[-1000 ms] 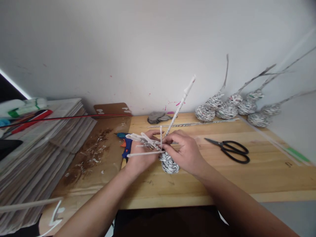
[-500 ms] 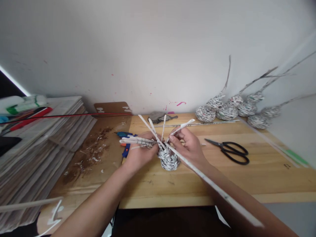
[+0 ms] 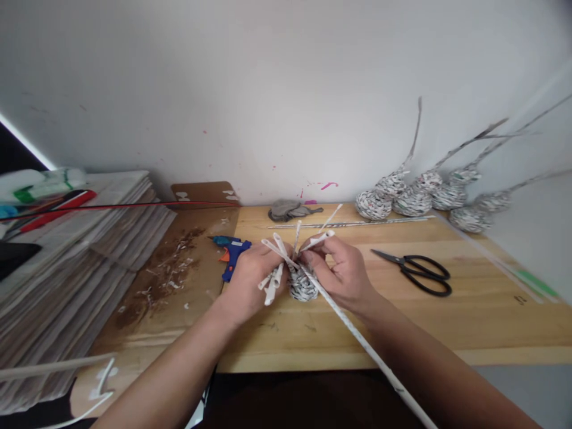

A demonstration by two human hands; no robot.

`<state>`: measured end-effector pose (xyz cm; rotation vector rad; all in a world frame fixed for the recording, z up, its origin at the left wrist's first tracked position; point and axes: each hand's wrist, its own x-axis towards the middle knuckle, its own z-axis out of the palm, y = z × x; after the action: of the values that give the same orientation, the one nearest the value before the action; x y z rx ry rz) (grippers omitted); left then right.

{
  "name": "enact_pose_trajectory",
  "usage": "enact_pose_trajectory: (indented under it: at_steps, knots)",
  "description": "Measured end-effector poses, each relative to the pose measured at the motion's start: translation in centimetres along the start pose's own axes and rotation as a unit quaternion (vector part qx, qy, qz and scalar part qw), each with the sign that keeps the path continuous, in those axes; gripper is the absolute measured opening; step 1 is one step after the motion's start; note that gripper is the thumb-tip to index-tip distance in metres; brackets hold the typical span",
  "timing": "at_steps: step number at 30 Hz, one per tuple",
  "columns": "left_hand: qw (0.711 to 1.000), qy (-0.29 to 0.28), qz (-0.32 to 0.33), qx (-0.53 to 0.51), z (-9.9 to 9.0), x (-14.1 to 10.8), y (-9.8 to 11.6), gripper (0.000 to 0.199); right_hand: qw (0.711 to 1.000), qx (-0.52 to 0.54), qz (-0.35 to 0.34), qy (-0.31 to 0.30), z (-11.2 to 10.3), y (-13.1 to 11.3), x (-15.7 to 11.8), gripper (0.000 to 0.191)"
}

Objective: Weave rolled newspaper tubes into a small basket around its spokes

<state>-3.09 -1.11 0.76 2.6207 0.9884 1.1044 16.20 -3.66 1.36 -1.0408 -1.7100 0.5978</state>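
Note:
A small woven newspaper gourd [image 3: 304, 288] stands on the wooden table between my hands, with several rolled paper tubes fanning out of its top. My left hand [image 3: 255, 267] is closed around the left side of its neck, and some tube ends stick out below the fingers. With thumb and fingers pinched, my right hand [image 3: 340, 268] grips a paper tube at the right side of the top. One long paper tube [image 3: 364, 341] runs from the gourd toward me, over my right forearm. Both sets of fingertips partly hide the neck.
Black-handled scissors [image 3: 415, 271] lie to the right. A blue glue gun [image 3: 232, 256] lies behind my left hand. Finished woven gourds [image 3: 411, 201] with long stems line the back right. A grey cloth-like item [image 3: 290, 210] rests by the wall; stacked newspapers [image 3: 111, 256] stand left.
My left hand has turned, and the tube ends by it now point down toward me instead of left. The long tube has swung to a steeper angle. The gourd has shifted slightly.

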Motion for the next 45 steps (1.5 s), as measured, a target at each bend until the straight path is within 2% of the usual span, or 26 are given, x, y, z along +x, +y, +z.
enact_pose_trajectory:
  at_steps: [3,9,13,15,19,23,27,31,38,42,45]
  knots:
    - [1.0,-0.009,-0.013,-0.009,0.1,0.1,0.0,0.021,0.999,-0.024,-0.027,-0.009,-0.2,0.2,0.3,0.011]
    - [0.998,0.011,-0.006,-0.057,0.2,0.2,-0.1,0.027,0.98,-0.123,-0.154,-0.04,-0.6,1.4,1.3,0.022]
    - [0.997,0.014,-0.008,-0.072,0.1,0.2,-0.2,0.03,0.979,-0.125,-0.119,-0.111,-0.9,1.6,1.3,0.023]
    - [0.997,0.014,-0.014,-0.079,0.1,0.3,-0.2,0.03,0.979,-0.128,-0.096,-0.126,-1.0,1.4,1.3,0.021]
    - [0.996,0.014,-0.021,-0.083,0.1,0.3,-0.1,0.031,0.977,-0.172,-0.088,-0.094,-1.0,1.5,1.0,0.016]
    - [0.996,0.003,-0.026,-0.083,0.0,0.3,-0.1,0.037,0.967,-0.22,-0.116,-0.059,-0.7,1.7,0.7,0.016]
    - [0.997,0.009,-0.011,-0.08,0.0,0.3,0.0,0.036,0.957,-0.253,-0.125,-0.07,-0.8,1.3,0.6,0.018]
    - [0.998,0.002,-0.006,-0.062,0.0,0.5,0.2,0.033,0.952,-0.278,-0.086,-0.095,-1.1,0.8,0.7,0.017]
    - [0.998,0.027,-0.004,-0.051,0.2,0.6,0.7,0.027,0.972,-0.196,-0.093,-0.09,-1.7,0.5,1.1,0.014]
    - [0.997,0.045,0.001,-0.057,0.1,0.8,0.9,0.029,0.986,-0.12,-0.056,-0.098,-1.8,0.3,1.3,0.013]
    - [0.997,0.029,0.008,-0.072,0.1,0.7,0.7,0.03,0.99,-0.104,-0.038,-0.082,-1.6,0.4,1.2,0.013]
